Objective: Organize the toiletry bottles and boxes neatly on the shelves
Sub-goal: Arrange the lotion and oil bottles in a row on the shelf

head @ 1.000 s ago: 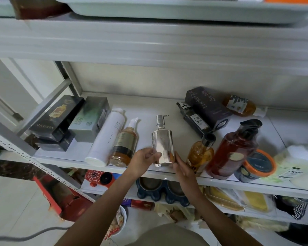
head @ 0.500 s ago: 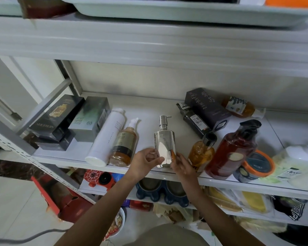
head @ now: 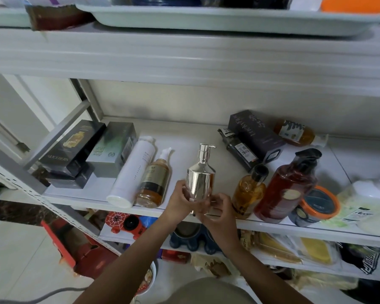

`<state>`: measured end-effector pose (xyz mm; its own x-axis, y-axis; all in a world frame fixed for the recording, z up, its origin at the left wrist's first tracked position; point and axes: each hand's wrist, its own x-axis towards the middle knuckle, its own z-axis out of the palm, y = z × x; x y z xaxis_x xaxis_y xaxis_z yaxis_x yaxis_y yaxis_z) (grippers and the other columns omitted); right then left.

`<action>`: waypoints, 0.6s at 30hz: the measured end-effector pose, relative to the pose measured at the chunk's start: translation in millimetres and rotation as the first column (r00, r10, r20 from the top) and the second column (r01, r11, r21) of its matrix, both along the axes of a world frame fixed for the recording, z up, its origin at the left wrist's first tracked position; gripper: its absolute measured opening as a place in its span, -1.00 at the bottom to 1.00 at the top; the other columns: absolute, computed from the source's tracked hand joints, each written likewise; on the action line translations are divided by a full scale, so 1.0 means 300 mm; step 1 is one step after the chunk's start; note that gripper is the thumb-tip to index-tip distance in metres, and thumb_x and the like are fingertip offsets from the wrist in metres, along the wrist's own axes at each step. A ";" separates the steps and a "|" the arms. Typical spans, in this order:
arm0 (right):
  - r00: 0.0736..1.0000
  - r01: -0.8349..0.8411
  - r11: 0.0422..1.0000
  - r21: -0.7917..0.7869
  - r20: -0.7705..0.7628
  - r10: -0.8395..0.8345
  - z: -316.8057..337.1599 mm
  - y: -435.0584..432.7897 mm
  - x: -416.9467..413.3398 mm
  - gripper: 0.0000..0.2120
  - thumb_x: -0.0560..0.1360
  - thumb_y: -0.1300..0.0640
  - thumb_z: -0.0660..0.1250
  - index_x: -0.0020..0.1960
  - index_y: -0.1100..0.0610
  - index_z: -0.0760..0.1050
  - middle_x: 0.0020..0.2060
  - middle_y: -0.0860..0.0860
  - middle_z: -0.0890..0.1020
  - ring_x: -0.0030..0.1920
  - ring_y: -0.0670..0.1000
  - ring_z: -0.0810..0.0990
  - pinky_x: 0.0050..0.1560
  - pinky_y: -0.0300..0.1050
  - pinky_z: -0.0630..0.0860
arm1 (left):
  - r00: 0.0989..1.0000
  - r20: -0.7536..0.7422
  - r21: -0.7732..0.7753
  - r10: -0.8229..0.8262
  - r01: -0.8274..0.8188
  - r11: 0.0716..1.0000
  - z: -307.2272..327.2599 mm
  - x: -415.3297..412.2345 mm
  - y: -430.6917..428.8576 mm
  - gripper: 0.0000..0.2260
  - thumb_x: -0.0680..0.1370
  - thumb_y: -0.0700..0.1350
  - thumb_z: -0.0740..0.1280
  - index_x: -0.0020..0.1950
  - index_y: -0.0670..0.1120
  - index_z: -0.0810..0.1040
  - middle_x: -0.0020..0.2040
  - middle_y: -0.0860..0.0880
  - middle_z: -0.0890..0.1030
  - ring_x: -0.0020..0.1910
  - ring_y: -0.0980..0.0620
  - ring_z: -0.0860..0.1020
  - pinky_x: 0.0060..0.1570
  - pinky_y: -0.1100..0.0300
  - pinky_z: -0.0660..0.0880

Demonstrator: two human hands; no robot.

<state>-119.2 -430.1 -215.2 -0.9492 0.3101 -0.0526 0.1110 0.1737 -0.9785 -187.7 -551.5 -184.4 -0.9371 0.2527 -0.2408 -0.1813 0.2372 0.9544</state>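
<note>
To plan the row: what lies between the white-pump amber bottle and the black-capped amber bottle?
In the head view, the silver pump bottle, held by the left hand and right hand; bare shelf behind it.

Home storage nook, white metal shelving (head: 184,51) rising above the left hand (head: 180,201), toiletry bottles (head: 283,189) and boxes (head: 72,145) crowding beside it, household clutter (head: 127,222) lying below, tiled floor (head: 20,260) showing

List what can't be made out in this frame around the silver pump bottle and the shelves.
- Head view: base of the silver pump bottle, covered by the left hand and right hand; whether it touches the shelf is unclear.
- Contents of the tray above, cut off by the top edge.
- The white jug, cut by the right edge.
- Print on the white bottle, too small to read.
</note>
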 end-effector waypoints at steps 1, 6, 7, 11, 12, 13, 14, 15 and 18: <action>0.999 -0.030 0.998 -0.053 0.028 0.032 0.002 0.009 -0.006 -0.51 0.32 0.18 0.54 0.14 0.00 0.38 0.06 -0.09 0.57 0.08 -0.12 0.57 0.07 -0.23 0.52 | 0.999 0.036 0.032 -0.019 0.018 0.999 0.001 -0.010 -0.021 -0.47 0.30 -0.20 0.58 0.17 -0.11 0.42 -0.19 -0.07 0.45 -0.25 0.07 0.44 -0.36 0.34 0.43; 0.944 -0.189 0.902 -0.388 0.182 0.276 0.047 0.051 -0.038 -0.60 0.40 0.33 0.43 0.21 0.12 0.47 0.02 -0.03 0.64 0.01 -0.17 0.62 -0.14 -0.38 0.52 | 0.942 0.183 0.460 -0.281 0.171 0.872 -0.014 -0.021 -0.090 -0.45 0.31 -0.14 0.52 0.27 -0.16 0.49 0.11 -0.31 0.54 0.04 -0.18 0.52 0.00 0.07 0.49; 0.938 -0.209 0.896 -0.391 0.179 0.297 0.056 0.050 -0.041 -0.63 0.41 0.34 0.41 0.19 0.15 0.48 0.01 -0.01 0.65 -0.05 -0.20 0.63 -0.17 -0.40 0.51 | 0.933 0.183 0.520 -0.308 0.174 0.836 -0.016 -0.018 -0.089 -0.46 0.34 -0.18 0.49 0.30 -0.19 0.47 0.16 -0.28 0.56 0.10 -0.18 0.53 0.08 0.05 0.48; 0.961 -0.115 0.896 -0.429 0.181 0.210 0.058 0.042 -0.053 -0.62 0.38 0.35 0.43 0.14 0.07 0.53 0.05 0.01 0.66 0.03 -0.08 0.63 -0.11 -0.30 0.55 | 0.940 0.127 0.494 -0.316 0.216 0.842 0.000 -0.025 -0.075 -0.53 0.44 -0.17 0.41 0.35 -0.13 0.45 0.21 -0.20 0.57 0.16 -0.14 0.53 0.11 0.05 0.45; 0.967 -0.085 0.906 -0.416 0.185 0.176 0.056 0.040 -0.052 -0.62 0.38 0.33 0.45 0.13 0.05 0.53 0.04 -0.01 0.66 0.04 -0.08 0.62 -0.13 -0.31 0.54 | 0.945 0.100 0.438 -0.313 0.241 0.866 0.004 -0.029 -0.075 -0.52 0.46 -0.14 0.40 0.37 -0.09 0.44 0.23 -0.17 0.57 0.17 -0.13 0.52 0.09 0.05 0.43; 0.970 -0.064 0.916 -0.396 0.191 0.150 0.054 0.036 -0.051 -0.62 0.37 0.31 0.46 0.13 0.04 0.52 0.02 -0.03 0.66 0.05 -0.08 0.62 -0.15 -0.33 0.54 | 0.946 0.073 0.367 -0.317 0.270 0.890 0.008 -0.031 -0.075 -0.52 0.47 -0.11 0.40 0.38 -0.05 0.44 0.23 -0.12 0.58 0.17 -0.10 0.52 0.06 0.09 0.43; 0.973 -0.043 0.928 -0.369 0.196 0.124 0.051 0.033 -0.047 -0.60 0.35 0.29 0.48 0.13 0.04 0.51 0.01 -0.04 0.66 0.05 -0.08 0.61 -0.18 -0.34 0.53 | 0.944 0.053 0.308 -0.325 0.294 0.905 0.014 -0.030 -0.073 -0.53 0.47 -0.13 0.41 0.38 -0.03 0.43 0.18 -0.05 0.60 0.14 -0.04 0.53 0.01 0.15 0.45; 0.975 -0.026 0.942 -0.334 0.198 0.097 0.047 0.030 -0.043 -0.59 0.33 0.28 0.50 0.13 0.04 0.50 0.00 -0.05 0.65 0.04 -0.08 0.61 -0.20 -0.36 0.52 | 0.942 0.033 0.240 -0.335 0.318 0.917 0.012 -0.029 -0.067 -0.53 0.47 -0.17 0.43 0.35 -0.02 0.44 0.09 0.02 0.63 0.06 0.02 0.55 -0.05 0.21 0.47; 0.987 -0.002 0.981 -0.193 0.157 0.033 0.053 0.025 -0.037 -0.50 0.26 0.25 0.57 0.12 0.03 0.47 -0.01 -0.07 0.63 0.00 -0.15 0.58 -0.18 -0.38 0.50 | 0.957 -0.049 0.002 -0.288 0.288 0.958 -0.002 -0.021 -0.030 -0.56 0.35 -0.22 0.54 0.15 -0.08 0.46 -0.17 0.04 0.51 -0.17 0.10 0.46 -0.18 0.27 0.43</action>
